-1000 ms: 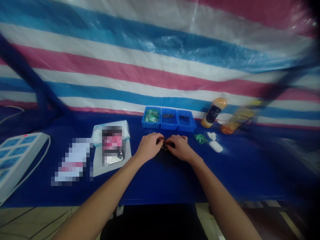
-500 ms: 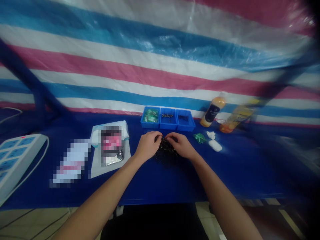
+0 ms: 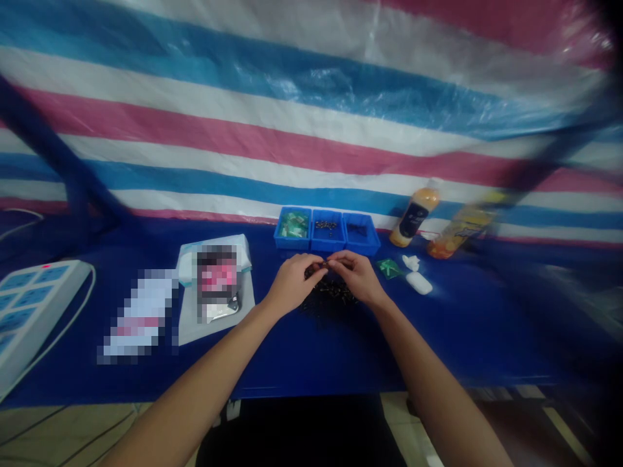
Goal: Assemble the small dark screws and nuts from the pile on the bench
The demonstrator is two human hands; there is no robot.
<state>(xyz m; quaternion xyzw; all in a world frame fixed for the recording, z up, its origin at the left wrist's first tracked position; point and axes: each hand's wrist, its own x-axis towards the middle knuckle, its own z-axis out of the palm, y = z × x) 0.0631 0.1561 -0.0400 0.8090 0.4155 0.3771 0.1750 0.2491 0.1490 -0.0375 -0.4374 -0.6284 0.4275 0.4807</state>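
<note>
My left hand (image 3: 292,284) and my right hand (image 3: 356,277) meet fingertip to fingertip just above a heap of small dark parts (image 3: 327,300) on the blue table (image 3: 438,337). Both hands pinch a tiny dark piece between them; it is too small to name. Just behind the hands stand three joined blue bins (image 3: 326,230): the left one holds green pieces, the middle one small dark pieces, the right one a few dark bits.
A white power strip (image 3: 34,305) lies at the far left. A blurred-out packet and a phone rest on a white sheet (image 3: 214,292). To the right are a green packet (image 3: 389,268), a white case (image 3: 418,283) and two orange bottles (image 3: 416,214). A striped tarp (image 3: 311,117) hangs behind.
Both hands have lifted slightly off the heap and drawn their fingertips together above it; before, they were lower, fingers in the parts.
</note>
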